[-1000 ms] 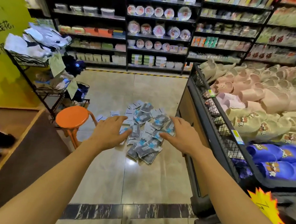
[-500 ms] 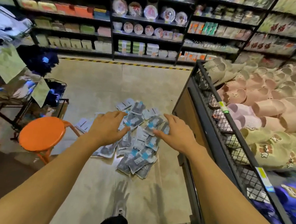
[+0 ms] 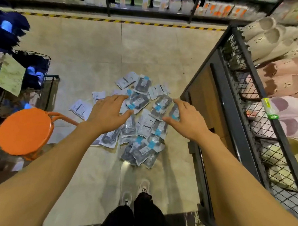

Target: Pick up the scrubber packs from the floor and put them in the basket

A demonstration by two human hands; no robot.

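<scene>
Left hand point(image 3: 108, 110) & right hand point(image 3: 188, 118) spread over scrubber packs point(image 3: 140, 122), floor point(image 3: 89, 53) beyond

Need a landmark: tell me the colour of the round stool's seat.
Orange; the stool shows clearly in the head view, left of the packs.

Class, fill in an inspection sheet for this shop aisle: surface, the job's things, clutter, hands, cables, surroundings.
Surface: tiled floor, striped tape at its far edge.
Job's things: scrubber packs heaped on the floor, overlapping; none held.
Clutter: orange stool left of the heap.
Hands: left hand and right hand spread above the packs, empty.
Cables: nothing seen.
Surroundings: wire bin of slippers right; stocked shelves ahead.
</scene>
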